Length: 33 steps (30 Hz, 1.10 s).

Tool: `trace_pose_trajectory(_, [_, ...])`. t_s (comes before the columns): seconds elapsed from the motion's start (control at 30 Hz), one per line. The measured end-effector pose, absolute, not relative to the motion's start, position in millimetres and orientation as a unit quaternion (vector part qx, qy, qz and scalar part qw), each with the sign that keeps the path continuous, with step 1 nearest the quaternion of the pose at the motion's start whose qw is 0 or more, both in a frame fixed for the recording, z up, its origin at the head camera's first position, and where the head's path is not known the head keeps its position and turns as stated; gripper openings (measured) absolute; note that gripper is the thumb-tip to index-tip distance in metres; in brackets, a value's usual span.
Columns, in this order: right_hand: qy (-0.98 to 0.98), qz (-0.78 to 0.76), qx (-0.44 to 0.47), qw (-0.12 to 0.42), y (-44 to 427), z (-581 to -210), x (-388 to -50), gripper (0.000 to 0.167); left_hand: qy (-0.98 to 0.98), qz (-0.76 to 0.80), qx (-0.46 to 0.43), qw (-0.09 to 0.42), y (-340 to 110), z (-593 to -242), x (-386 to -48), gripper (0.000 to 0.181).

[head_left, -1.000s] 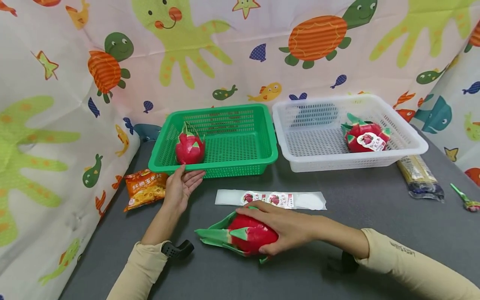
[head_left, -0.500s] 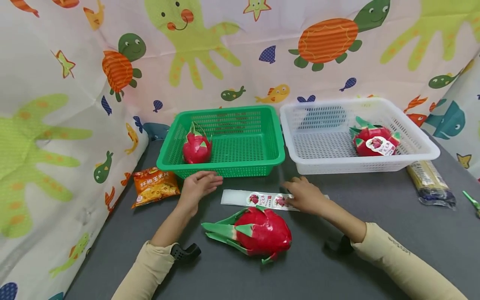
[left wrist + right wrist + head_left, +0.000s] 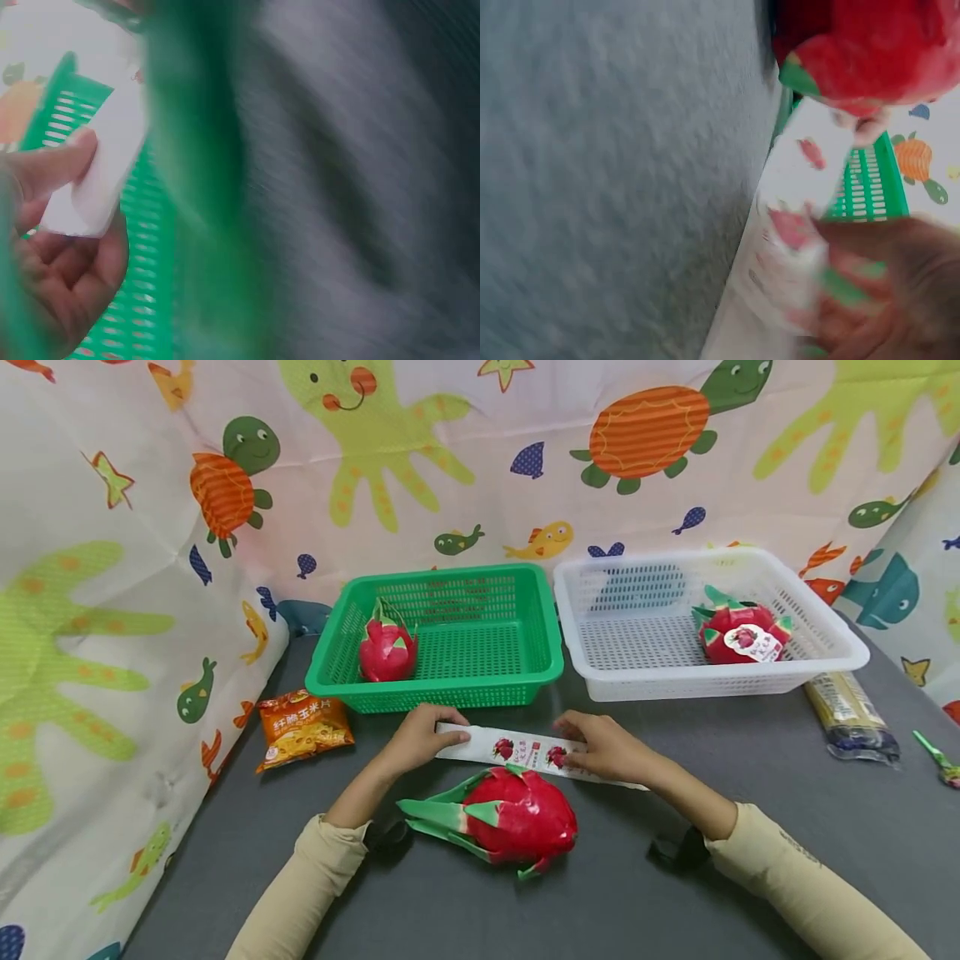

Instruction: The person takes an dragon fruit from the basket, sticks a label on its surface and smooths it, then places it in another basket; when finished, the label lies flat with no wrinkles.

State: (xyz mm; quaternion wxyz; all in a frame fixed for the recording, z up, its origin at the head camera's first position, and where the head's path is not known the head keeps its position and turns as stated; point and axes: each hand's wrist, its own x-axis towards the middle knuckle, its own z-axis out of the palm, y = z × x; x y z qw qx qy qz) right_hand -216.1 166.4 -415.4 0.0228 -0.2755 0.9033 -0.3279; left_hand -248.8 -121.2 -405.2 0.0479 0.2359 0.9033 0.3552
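Note:
A white strip of stickers (image 3: 528,750) printed with dragon fruit is raised off the table in the head view. My left hand (image 3: 422,742) pinches its left end, thumb on top and fingers beneath, as the left wrist view shows with the strip's blank end (image 3: 97,180). My right hand (image 3: 611,747) holds the strip beside the right-hand printed sticker; it is blurred in the right wrist view (image 3: 885,277). Just in front of the strip lies a large red dragon fruit (image 3: 521,818) with green leaf tips pointing left. Neither hand touches it.
Behind the hands stand a green basket (image 3: 442,693) with a small dragon fruit (image 3: 387,647) and a white basket (image 3: 720,685) with a stickered dragon fruit (image 3: 742,631). An orange snack bag (image 3: 303,728) lies left; a clear-wrapped package (image 3: 853,718) and a lollipop (image 3: 941,760) lie right.
My right hand has let go of the large dragon fruit and moved back to the sticker strip. My left hand has left the green basket's front and taken the strip's left end, which has lifted.

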Motion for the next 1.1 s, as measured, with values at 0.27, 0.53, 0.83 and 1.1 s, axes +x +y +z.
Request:
trace_pose_trajectory(0.27, [0.790,-0.441,-0.421,-0.061,144.4,-393.8,-222.4,0.035,0.820,0.521,0.209,0.111,-109.3,-365.6,-238.9,0.022])
trace_pose_trajectory(0.53, [0.735,-0.471,-0.462,-0.156,137.7,-388.9,-219.6,0.027,0.771,0.601,0.141,0.154,-106.3,-364.5,-232.7,0.026])
trace_pose_trajectory(0.83, [0.742,-0.573,-0.337,-0.085,155.6,-373.5,-211.7,0.012,0.904,0.405,0.133,0.034,-123.7,-400.2,-243.4,0.024])
trace_pose_trajectory(1.1, [0.810,-0.458,-0.363,-0.040,154.2,-337.5,-210.4,0.017,0.943,0.251,0.205,-0.074,-97.2,-339.3,-198.8,0.034])
